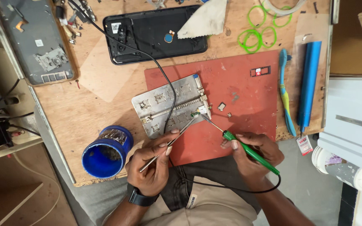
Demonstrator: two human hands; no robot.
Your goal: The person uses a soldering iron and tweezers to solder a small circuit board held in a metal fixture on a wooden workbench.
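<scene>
Small circuit board [200, 110]: clamped in metal holder plate [170, 105] on red mat [239, 96], counter [93, 83]. Left hand [151, 161]: grip closed on tweezers [170, 142], tips at board. Right hand [254, 152]: grip closed on green soldering iron [248, 150], tip at board. Blue tin [105, 152] near left.

The green-handled soldering iron [250, 152] lies slanted in the right hand [254, 157], tip up-left. Thin metal tweezers [170, 144] slant from the left hand [151, 167], their tips on a tiny board [201, 111] beyond both.
</scene>
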